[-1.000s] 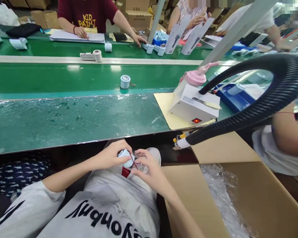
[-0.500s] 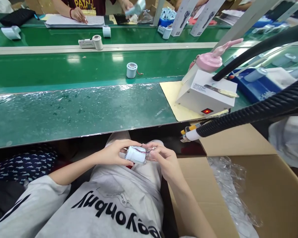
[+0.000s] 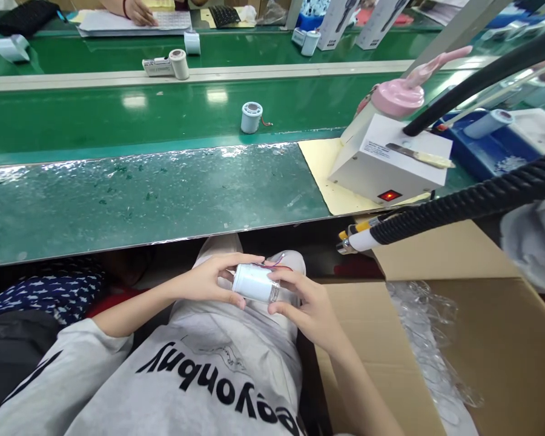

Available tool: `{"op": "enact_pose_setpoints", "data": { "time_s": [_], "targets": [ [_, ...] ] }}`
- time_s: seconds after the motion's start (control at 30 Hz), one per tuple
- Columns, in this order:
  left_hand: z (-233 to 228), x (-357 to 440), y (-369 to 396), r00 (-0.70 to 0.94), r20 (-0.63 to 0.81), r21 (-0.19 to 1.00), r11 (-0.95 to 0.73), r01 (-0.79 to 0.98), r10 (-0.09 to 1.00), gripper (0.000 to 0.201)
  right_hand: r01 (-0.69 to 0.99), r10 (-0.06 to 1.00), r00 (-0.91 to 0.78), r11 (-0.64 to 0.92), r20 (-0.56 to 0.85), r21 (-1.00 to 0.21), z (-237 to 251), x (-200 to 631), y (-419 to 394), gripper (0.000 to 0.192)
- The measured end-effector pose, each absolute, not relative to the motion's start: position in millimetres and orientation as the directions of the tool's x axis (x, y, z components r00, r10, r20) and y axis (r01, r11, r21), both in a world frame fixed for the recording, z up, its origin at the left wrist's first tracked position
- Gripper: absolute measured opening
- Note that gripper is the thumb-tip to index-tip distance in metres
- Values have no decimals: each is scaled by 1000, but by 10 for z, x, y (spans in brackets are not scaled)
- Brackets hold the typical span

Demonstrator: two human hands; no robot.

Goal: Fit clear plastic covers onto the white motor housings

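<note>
Above my lap, a light-blue cylindrical part [image 3: 254,283] with thin red and dark wires lies on its side between my hands. Its right end shows a clear plastic rim. My left hand [image 3: 209,280] is closed around its left end, thumb below and fingers above. At the right end, my right hand [image 3: 302,301] has its thumb below the rim and its fingers on top, by the wires. On the green belt [image 3: 177,115] beyond the bench stands a similar blue cylinder [image 3: 251,118] with a short red wire.
A white box-shaped device [image 3: 390,160] with a lit red switch sits right, beside a pink-lidded bottle [image 3: 397,100]. A black corrugated hose [image 3: 463,203] reaches in above an open carton [image 3: 490,339] containing clear plastic. Across the belt, a person's hand [image 3: 140,12] rests on paper.
My right hand has shifted from pinching the wires to gripping the cylinder's right end. The wires now lie above the cylinder. The camera view has shifted slightly.
</note>
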State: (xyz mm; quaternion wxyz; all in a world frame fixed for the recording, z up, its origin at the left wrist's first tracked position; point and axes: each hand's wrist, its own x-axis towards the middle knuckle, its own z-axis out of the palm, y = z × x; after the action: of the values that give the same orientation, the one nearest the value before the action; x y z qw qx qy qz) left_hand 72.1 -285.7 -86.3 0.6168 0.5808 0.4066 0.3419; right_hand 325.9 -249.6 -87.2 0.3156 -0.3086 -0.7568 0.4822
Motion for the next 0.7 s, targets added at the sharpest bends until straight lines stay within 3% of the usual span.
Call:
{"op": "enact_pose_setpoints", "data": {
  "time_s": [0.17,0.33,0.5,0.7],
  "targets": [
    [-800,712,-2875,447,-32,998,6,60,894,79,114,802,-592,182,80,-977,-865,3239,-2516,45],
    [-866,742,-2844,430,-106,981,165,-102,897,84,105,838,-534,199,113,-974,-987,3224,-2557,44],
    [-1178,1034,-2477,376,-217,884,345,-317,901,84,19,962,-195,197,189,-980,-1459,3242,-2638,50],
    [-1424,1680,-1884,446,-236,860,399,-317,864,75,87,969,165,172,184,-981,-1961,3447,-2553,59]
  ]
}}
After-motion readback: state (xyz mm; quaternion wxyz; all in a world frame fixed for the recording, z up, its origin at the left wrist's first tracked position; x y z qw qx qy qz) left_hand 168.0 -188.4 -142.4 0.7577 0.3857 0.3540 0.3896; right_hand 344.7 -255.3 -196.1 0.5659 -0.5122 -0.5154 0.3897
